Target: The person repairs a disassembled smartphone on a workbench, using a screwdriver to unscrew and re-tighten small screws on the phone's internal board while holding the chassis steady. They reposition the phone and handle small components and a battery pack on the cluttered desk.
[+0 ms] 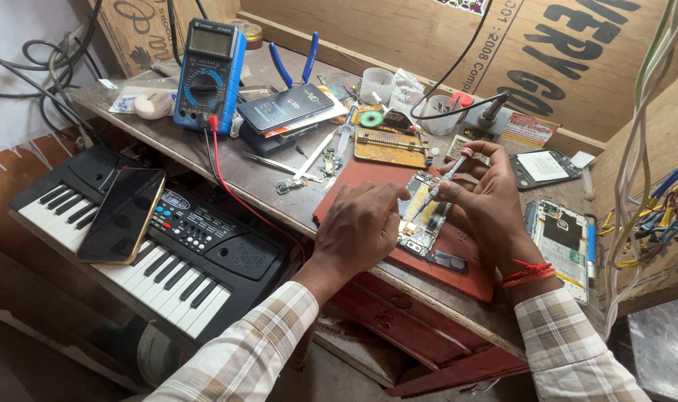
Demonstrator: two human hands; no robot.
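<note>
Centrally, right hand [488, 197] grips screwdriver [447, 177]; left hand [361, 223] flat, steadying opened phone [422, 216] near bench edge.

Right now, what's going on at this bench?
A person is working on an opened phone that lies on a red mat on the workbench. The left hand presses down on the phone's near side, and the right hand holds a small screwdriver with its tip down in the phone's upper part. Another opened phone lies to the right, a blue multimeter stands at the back left, and a keyboard sits below with a phone on its keys.
</note>
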